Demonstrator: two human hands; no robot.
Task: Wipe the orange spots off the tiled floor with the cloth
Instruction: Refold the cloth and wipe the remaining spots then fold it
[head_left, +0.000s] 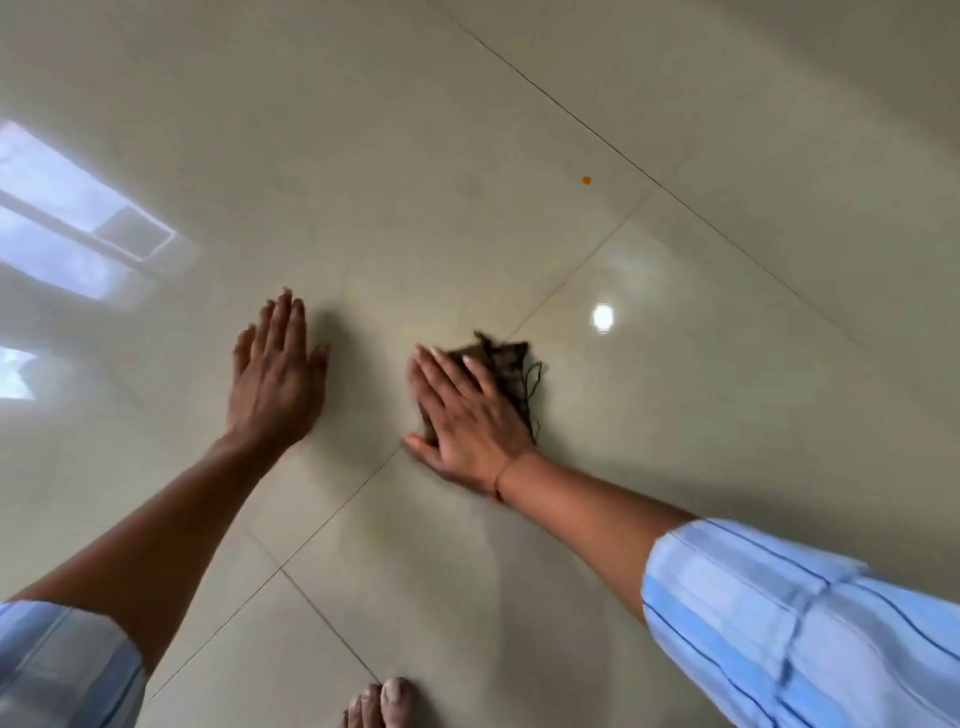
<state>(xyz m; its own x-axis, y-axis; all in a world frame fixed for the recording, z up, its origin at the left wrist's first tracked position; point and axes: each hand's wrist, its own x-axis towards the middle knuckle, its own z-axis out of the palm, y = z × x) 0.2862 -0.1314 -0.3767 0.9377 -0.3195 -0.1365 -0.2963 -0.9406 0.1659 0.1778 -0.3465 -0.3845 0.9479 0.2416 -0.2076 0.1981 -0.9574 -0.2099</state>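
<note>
My right hand (467, 415) lies flat on a dark brown cloth (506, 364) and presses it against the glossy beige tiled floor (415, 182). The cloth's frayed edge and loose threads stick out past my fingers on the right. My left hand (278, 374) rests palm down on the bare tile to the left of the cloth, fingers spread and holding nothing. One small orange spot (586, 180) sits on the floor far ahead and to the right of the cloth, close to a grout line.
Grout lines cross the floor diagonally. A window reflection (78, 234) shines on the tiles at the left and a lamp glare (602, 316) just right of the cloth. My bare toes (382, 704) show at the bottom edge.
</note>
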